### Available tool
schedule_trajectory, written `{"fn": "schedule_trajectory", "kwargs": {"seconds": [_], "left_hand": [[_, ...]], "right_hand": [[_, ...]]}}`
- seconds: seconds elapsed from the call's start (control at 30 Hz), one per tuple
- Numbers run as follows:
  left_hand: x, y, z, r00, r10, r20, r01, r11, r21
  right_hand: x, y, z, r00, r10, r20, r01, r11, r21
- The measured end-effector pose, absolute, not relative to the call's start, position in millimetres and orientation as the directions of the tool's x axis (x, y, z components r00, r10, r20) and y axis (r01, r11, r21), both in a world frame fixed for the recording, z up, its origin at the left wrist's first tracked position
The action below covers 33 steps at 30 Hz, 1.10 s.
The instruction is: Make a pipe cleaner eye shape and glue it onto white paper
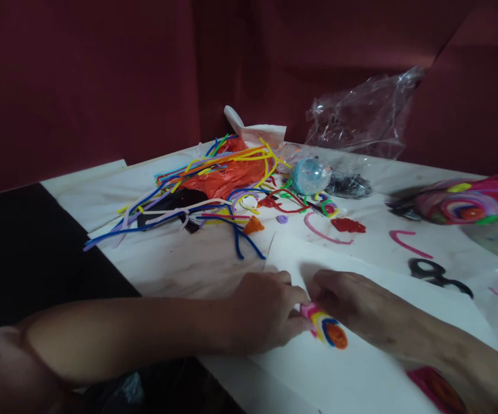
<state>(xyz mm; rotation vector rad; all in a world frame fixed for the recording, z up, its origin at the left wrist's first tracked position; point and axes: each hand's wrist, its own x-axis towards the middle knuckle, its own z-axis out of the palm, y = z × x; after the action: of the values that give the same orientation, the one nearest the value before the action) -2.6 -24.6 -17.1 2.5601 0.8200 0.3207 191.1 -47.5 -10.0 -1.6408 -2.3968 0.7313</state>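
My left hand is closed, its thumb and fingers pinching the pink end of a small striped pipe-cleaner piece. Bands of pink, yellow, white and blue run along that piece to a round orange tip. Just to its right, my right hand is curled with the fingers turned down and inward; whatever they hold is hidden. Both hands are over a white sheet of paper. Under my right forearm, a pink and red coiled piece is partly covered.
Loose pipe cleaners lie heaped at the back left around an orange plastic bag. Black-handled scissors rest right of the paper. Farther back are a clear ball, a crumpled clear bag and a colourful coiled figure.
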Motion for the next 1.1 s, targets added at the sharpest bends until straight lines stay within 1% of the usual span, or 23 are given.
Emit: {"fn": "schedule_trajectory", "kwargs": {"seconds": [0.07,0.17,0.27,0.4,0.53,0.63,0.77,0.9,1.1], "left_hand": [[-0.7,-25.8,-17.3,0.789,0.610,0.082,0.514,-0.726,0.457],[2.5,-28.0,-20.5,0.759,0.641,0.112,0.534,-0.712,0.456],[4.8,-29.4,-23.9,0.733,0.669,0.121,0.558,-0.694,0.456],[5.8,-29.4,-23.9,0.737,0.660,0.149,0.554,-0.715,0.427],[5.9,-29.5,-21.0,0.745,0.658,0.111,0.566,-0.711,0.416],[6.5,-30.4,-19.0,0.747,0.659,0.085,0.573,-0.704,0.420],[8.1,-32.0,-17.8,0.728,0.681,0.078,0.591,-0.682,0.432],[9.8,-33.0,-18.6,0.740,0.659,0.132,0.575,-0.723,0.384],[10.9,-33.6,-19.6,0.758,0.629,0.172,0.565,-0.765,0.309]], "right_hand": [[190.2,-47.6,-9.7,-0.366,0.916,-0.161,0.845,0.255,-0.471],[188.6,-47.8,-10.1,-0.336,0.924,-0.185,0.846,0.210,-0.490],[187.9,-48.5,-11.1,-0.336,0.919,-0.205,0.829,0.185,-0.528],[187.5,-50.0,-9.8,-0.352,0.913,-0.205,0.806,0.184,-0.562],[186.5,-48.5,-4.9,-0.353,0.915,-0.194,0.810,0.194,-0.554],[187.5,-46.0,-4.8,-0.355,0.911,-0.212,0.816,0.191,-0.545],[190.2,-44.4,-9.1,-0.356,0.907,-0.223,0.823,0.192,-0.534],[188.9,-46.1,-7.5,-0.343,0.906,-0.247,0.833,0.173,-0.525],[187.7,-46.9,-2.4,-0.363,0.903,-0.231,0.825,0.196,-0.531]]}}
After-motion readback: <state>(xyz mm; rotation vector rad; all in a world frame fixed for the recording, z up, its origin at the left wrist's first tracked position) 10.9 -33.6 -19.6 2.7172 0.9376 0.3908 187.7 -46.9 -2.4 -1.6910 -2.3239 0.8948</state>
